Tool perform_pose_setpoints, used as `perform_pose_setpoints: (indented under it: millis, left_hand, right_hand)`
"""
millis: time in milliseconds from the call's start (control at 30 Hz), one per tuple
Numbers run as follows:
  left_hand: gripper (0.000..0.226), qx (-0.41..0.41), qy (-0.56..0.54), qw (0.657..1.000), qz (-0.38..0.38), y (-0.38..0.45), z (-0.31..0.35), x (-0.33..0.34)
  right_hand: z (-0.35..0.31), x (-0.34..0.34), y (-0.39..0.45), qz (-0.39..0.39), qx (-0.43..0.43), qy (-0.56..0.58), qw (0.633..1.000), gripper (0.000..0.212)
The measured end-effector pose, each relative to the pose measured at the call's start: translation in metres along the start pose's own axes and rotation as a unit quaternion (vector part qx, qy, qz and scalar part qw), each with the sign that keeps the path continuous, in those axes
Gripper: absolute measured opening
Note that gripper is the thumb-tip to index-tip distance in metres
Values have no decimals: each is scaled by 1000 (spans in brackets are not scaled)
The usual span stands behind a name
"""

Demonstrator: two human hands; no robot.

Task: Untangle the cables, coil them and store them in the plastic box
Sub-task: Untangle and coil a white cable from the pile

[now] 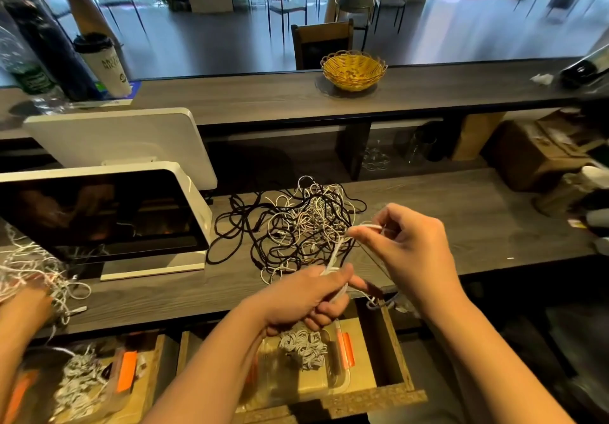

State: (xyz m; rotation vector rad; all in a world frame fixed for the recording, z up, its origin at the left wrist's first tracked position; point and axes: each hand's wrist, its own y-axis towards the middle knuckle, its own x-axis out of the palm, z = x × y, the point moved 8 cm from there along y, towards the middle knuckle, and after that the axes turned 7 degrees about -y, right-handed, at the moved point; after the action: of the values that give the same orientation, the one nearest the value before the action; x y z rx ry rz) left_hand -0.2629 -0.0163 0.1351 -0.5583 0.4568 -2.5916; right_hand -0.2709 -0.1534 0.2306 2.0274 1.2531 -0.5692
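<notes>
A tangle of black and white cables (296, 225) lies on the grey wooden counter (461, 212). My left hand (306, 298) grips a bunch of a white cable (337, 252) near the counter's front edge. My right hand (405, 242) pinches that cable's other end a little higher, to the right of the tangle. Below my left hand a clear plastic box (333, 380) with orange latches sits in an open drawer and holds several coiled white cables (303, 346).
A white point-of-sale terminal (108, 216) stands left of the tangle. Another person's arm (19, 318) works on a second white tangle at far left, above another box (85, 380). A yellow basket (354, 69) sits on the upper shelf.
</notes>
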Motion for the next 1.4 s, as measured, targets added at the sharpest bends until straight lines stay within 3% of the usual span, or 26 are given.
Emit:
perform_pose_setpoints:
  millis: [100, 200, 300, 467, 700, 967, 1167, 1400]
  left_hand:
    - [49, 31, 74, 997, 19, -2, 11, -3]
    - [55, 103, 112, 983, 99, -1, 27, -17]
    - [62, 176, 17, 963, 204, -3, 35, -36]
    - [53, 268, -230, 907, 230, -7, 40, -44]
    - [54, 285, -394, 831, 270, -7, 40, -56]
    - [58, 307, -458, 775, 308, -4, 35, -70]
    - [57, 343, -417, 767, 346, -11, 44, -78]
    - [52, 315, -237, 826, 402, -15, 38, -81]
  right_hand:
    - [4, -3, 3, 8, 6, 13, 1000, 31]
    - [10, 0, 4, -2, 21, 15, 1000, 26]
    - [13, 9, 3, -29, 37, 7, 999, 23]
    - [14, 39, -6, -93, 50, 19, 994, 24]
    - [23, 75, -17, -170, 71, 21, 983, 32]
    - [11, 96, -32, -239, 65, 9, 969, 38]
    - [-10, 104, -47, -256, 21, 6, 966, 39]
    - [-31, 110, -49, -294, -53, -83, 951, 35]
